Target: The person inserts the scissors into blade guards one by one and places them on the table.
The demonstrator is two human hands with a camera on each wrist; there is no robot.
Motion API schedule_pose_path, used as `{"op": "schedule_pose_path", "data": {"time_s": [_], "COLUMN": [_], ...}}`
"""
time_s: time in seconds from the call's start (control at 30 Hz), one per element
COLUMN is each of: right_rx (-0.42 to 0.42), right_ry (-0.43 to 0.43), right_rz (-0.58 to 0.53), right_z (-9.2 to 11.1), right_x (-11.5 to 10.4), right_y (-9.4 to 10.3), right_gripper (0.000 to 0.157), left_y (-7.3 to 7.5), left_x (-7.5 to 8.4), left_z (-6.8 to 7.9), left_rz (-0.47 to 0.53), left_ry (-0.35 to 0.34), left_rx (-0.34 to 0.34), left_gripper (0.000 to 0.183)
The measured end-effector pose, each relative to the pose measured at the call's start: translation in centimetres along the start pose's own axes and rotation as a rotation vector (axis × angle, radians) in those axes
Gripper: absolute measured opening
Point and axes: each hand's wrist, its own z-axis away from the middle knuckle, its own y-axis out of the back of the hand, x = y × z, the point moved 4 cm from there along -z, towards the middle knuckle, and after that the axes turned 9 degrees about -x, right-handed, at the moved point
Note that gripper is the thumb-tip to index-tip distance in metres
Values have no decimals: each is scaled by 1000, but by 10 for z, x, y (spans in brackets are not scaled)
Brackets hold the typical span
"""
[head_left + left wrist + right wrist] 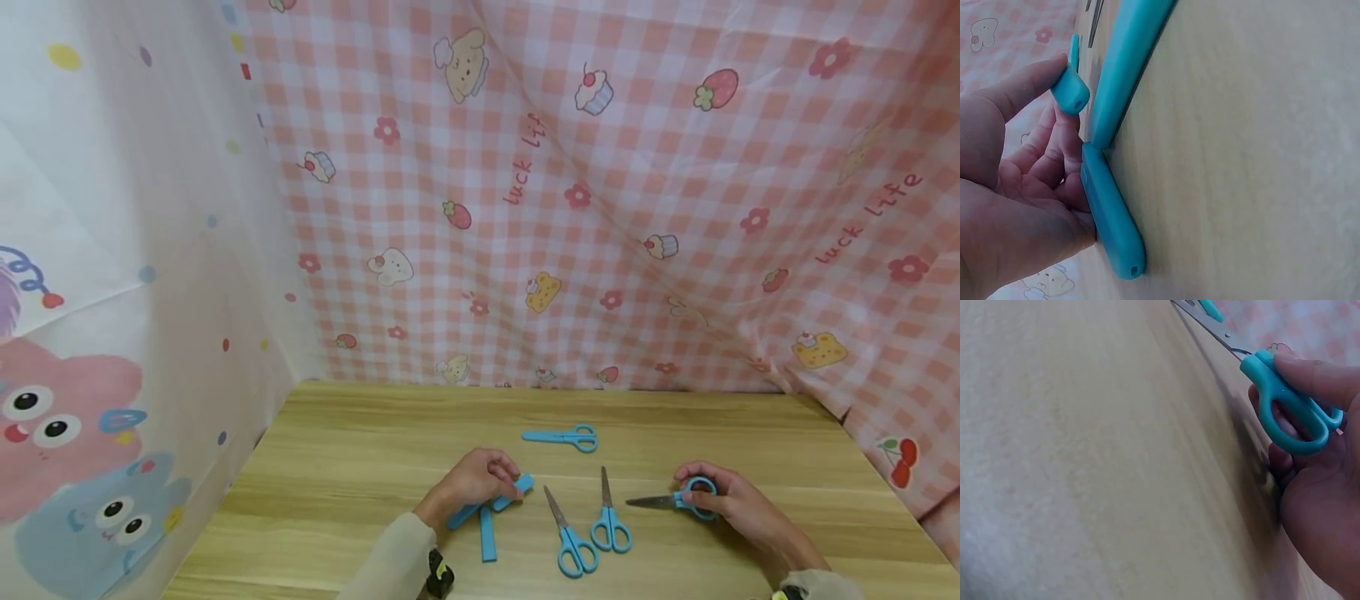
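My left hand [477, 482] pinches a short blue scissor sheath [524, 483] between thumb and fingers, just over the wooden table. Two more blue sheaths lie beneath and beside that hand: one slanted [463, 517], partly hidden by the hand, and one pointing toward me [488, 537]. In the left wrist view, the slanted sheath [1112, 215] lies against the lower fingers. On the right, my right hand [726, 497] holds blue-handled scissors [1294, 419] by the handles, their closed bare blades pointing left. Between the hands lie two bare-bladed scissors, one [575, 552] tilted, the other [611, 530] nearly straight.
Farther back on the wooden table [375, 425] lies a pair of blue scissors [585, 438] with its blades in a sheath. A pink checked cloth [480, 250] hangs behind the table, and a white printed cloth [202, 333] hangs at the left.
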Motion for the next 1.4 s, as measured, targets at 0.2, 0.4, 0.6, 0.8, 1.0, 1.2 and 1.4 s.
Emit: {"op": "schedule_pose_path", "data": {"time_s": [0.2, 0.4, 0.6, 0.8, 1.0, 1.2, 1.4], "right_rx": [105, 181, 239, 164, 113, 50, -18], "right_ry": [-80, -103, -86, -13, 68, 131, 159], "right_rz": [21, 16, -77, -240, -243, -311, -391], "right_z": [3, 1, 2, -3, -12, -21, -27], "right_x": [3, 1, -10, -20, -31, -38, -44], "right_y": [3, 7, 11, 7, 1, -7, -16], "right_gripper": [30, 31, 16, 22, 20, 17, 16], "left_y": [0, 3, 10, 15, 19, 19, 18], "left_x": [-1, 2, 3, 11, 17, 18, 18], "left_z": [0, 1, 2, 6, 11, 16, 19], "left_rz": [25, 44, 106, 144, 116, 127, 125], "left_ry": [3, -21, -33, -72, -86, -103, -120], "left_rx": [-3, 16, 53, 41, 36, 17, 3], "left_gripper": [23, 24, 24, 23, 26, 30, 32]}}
